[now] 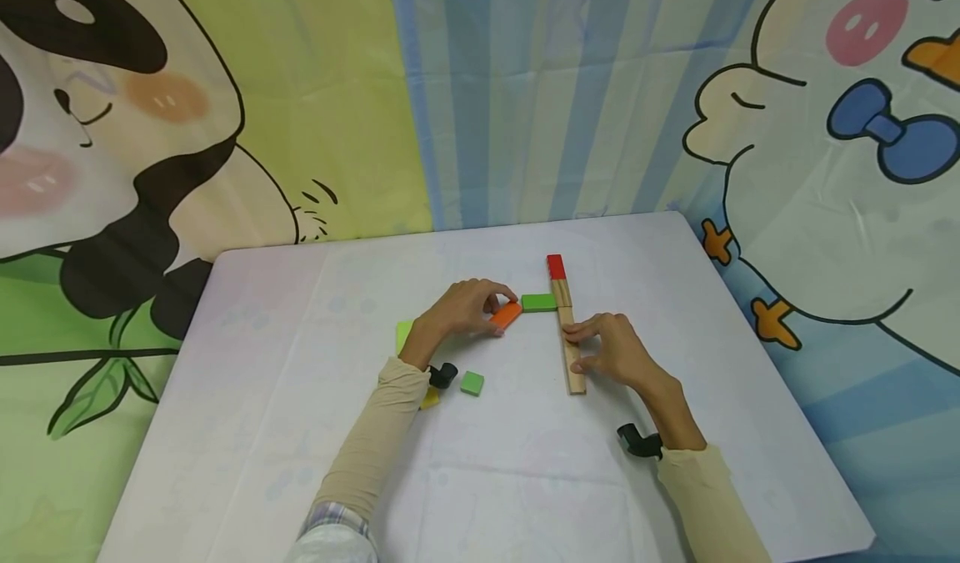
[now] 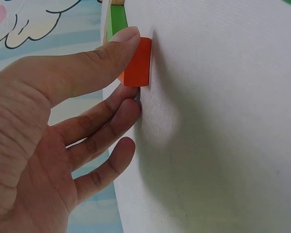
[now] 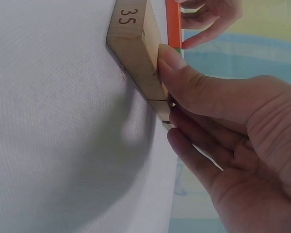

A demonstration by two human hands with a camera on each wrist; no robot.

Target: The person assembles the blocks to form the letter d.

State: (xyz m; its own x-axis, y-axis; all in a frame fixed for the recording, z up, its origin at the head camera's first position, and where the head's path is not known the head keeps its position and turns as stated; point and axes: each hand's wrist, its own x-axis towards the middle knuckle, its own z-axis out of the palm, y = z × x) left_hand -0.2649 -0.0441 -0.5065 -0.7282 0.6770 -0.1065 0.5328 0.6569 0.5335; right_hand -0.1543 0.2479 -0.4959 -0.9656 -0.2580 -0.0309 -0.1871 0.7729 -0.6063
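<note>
An orange block (image 1: 506,316) is pinched in the left hand (image 1: 465,306), thumb against it, the remaining fingers spread loosely. It is held low over the tabletop (image 1: 510,496), at a slant, with one corner brought close to the end of a green block (image 1: 538,303); whether the two touch cannot be told. The far end of the green block is set against a row of wooden blocks (image 1: 565,313), headed by a red block (image 1: 555,267). At the near part of that row, the fingertips and thumb of the right hand (image 1: 615,350) are kept apart and rested on the wood, which is not wrapped by the fingers. Should the orange block be pushed too hard at this slant, the green block could be turned or the row knocked crooked, since all are merely laid end to side and nothing is seen fastening them. Too much sideways pressure from the right hand could likewise open the joints between the wooden blocks. A small green block (image 1: 472,384), a yellow block (image 1: 430,398) and a lime block (image 1: 402,334) are left near the left forearm, by which the last two are partly hidden; they could be brushed by the sleeve if the arm were drawn back low.
</note>
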